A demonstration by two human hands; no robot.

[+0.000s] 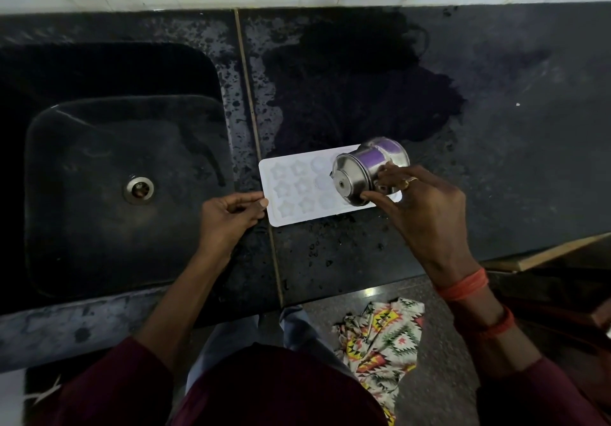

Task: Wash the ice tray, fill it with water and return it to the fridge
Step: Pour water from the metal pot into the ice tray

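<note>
Sink (99,147) sits at the counter's (496,128) left end. L hand (228,219) pinches the front-left corner of the ice tray (297,187), thumb on top. Tray lies flat just right of the counter seam, nearer the front edge, wet patch behind it. R hand (423,204) grips a steel cup (367,171), tipped sideways over the tray's right end. Patterned cloth (383,343) on floor below front edge.

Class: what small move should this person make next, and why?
Likely shift the tipped steel cup, gripped by the right hand, leftward: it hangs over the round right-end moulds of the white ice tray, whose star end the left hand pinches.
</note>
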